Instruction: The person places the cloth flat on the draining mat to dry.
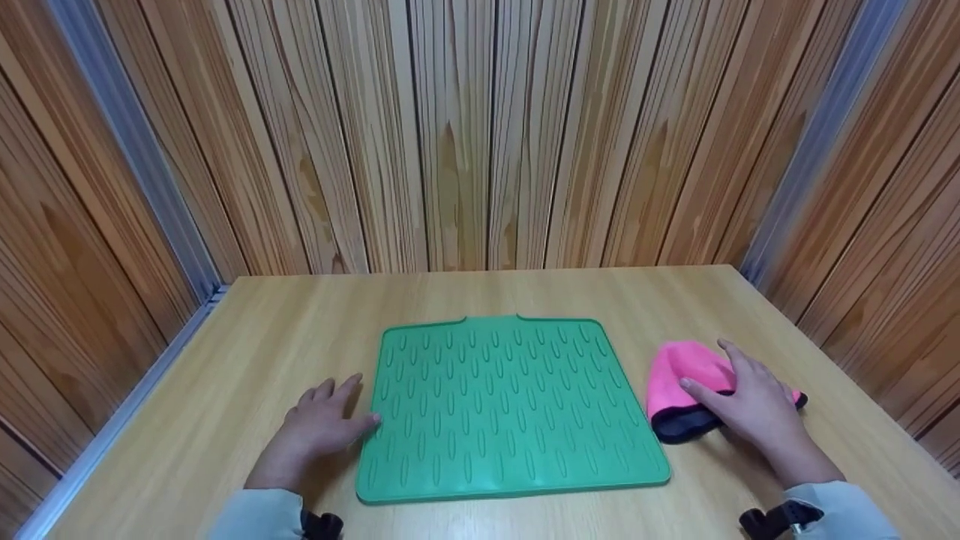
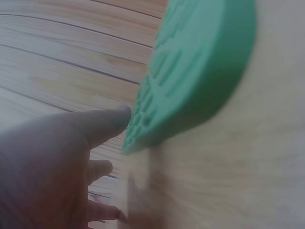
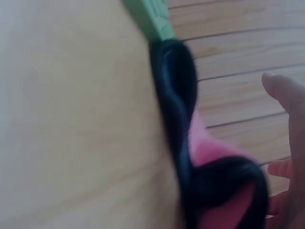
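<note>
Head, mat (image 1: 510, 409): green, rubbery-looking, oval-ribbed; flat on the table (image 1: 262, 360). An uneven push could skew it.
Head, cloth (image 1: 684, 367): pink, soft-looking, black-edged, bunched right beside your mat.
Head, left hand (image 1: 319, 421): fingers spread, holding nothing.
Head, right hand (image 1: 759, 409): spread over the cloth, no grip seen; well apart from your left.
Left wrist, thumb (image 2: 114, 123): at the mat's rounded rim; contact cannot be told.
Right wrist, trim (image 3: 174, 114): looped; pinch one layer and your cloth may unfold.

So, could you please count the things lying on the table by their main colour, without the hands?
Green: 1, the mat
Pink: 1, the cloth item with black edging
Total: 2
</note>
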The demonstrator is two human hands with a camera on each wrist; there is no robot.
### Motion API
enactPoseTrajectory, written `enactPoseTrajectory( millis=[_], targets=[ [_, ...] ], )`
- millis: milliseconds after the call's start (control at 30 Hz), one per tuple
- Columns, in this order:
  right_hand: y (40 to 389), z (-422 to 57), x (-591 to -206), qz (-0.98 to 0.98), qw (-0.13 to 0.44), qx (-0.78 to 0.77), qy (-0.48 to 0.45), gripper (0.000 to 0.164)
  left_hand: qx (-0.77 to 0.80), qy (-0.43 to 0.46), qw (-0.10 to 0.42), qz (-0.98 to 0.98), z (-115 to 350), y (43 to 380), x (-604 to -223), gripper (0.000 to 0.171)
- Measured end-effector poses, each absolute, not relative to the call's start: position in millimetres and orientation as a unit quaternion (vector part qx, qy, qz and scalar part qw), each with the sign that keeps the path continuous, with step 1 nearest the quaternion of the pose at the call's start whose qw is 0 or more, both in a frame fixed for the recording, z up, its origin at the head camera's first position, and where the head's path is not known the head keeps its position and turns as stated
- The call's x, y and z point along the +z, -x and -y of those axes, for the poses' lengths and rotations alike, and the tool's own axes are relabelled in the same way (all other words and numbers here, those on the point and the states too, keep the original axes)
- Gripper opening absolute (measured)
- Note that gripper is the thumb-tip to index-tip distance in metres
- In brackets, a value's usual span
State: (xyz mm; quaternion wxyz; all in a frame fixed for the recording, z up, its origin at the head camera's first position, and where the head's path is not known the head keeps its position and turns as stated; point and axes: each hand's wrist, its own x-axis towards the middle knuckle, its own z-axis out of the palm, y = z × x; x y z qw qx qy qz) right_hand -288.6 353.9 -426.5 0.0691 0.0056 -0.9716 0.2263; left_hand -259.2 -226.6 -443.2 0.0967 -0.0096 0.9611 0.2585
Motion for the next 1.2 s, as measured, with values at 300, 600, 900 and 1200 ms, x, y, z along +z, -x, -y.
enactPoseTrajectory(
  millis=[300, 600, 900, 1200],
  targets=[
    [295.9, -378.1, -446.0, 0.972, 0.04, 0.231, 0.018, 0.114, 0.27, -0.031, 0.111, -0.956, 230.4, 261.5, -448.8, 0.078],
    [298.5, -377.9, -462.3, 0.965, 0.083, 0.247, 0.006, 0.105, 0.295, -0.033, 0.12, -0.947, 235.5, 260.7, -456.2, 0.079],
    [295.5, -378.7, -466.9, 0.966, 0.094, 0.239, -0.003, 0.097, 0.288, -0.026, 0.093, -0.953, 233.1, 257.3, -463.8, 0.078],
    [293.8, -381.0, -470.0, 0.955, 0.144, 0.258, -0.013, 0.073, 0.28, -0.034, 0.068, -0.957, 231.6, 253.2, -465.7, 0.075]
  ],
)
